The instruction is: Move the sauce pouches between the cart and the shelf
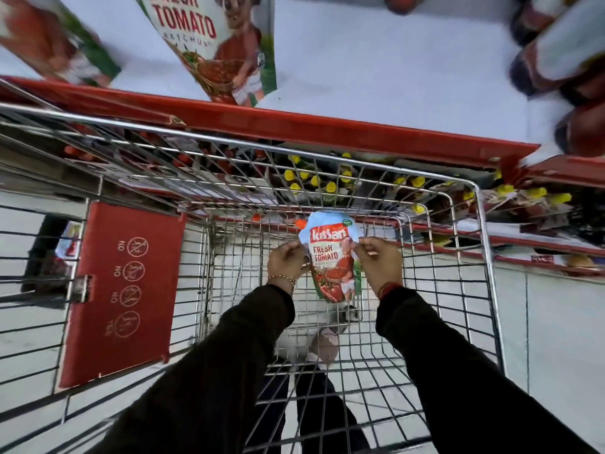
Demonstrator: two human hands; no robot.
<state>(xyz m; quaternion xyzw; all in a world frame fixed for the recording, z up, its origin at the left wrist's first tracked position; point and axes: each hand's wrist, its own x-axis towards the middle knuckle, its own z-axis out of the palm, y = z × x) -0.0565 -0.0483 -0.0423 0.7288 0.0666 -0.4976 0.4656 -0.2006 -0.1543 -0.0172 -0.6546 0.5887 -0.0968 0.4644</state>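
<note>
A pouch of Kissan fresh tomato ketchup hangs inside the wire basket of a shopping trolley, held from both sides. My left hand pinches the pouch's left edge and my right hand pinches its right edge, fingers curled. Both arms wear dark sleeves, with a bracelet on the left wrist and a red thread on the right. The pouch sits above the basket's bottom grid, and I cannot tell whether it touches it.
The trolley's red child-seat flap lies at the left. A red-edged shelf runs just beyond the trolley, bearing more ketchup pouches and dark bottles. Lower shelves hold yellow-capped bottles. My feet show beneath the grid.
</note>
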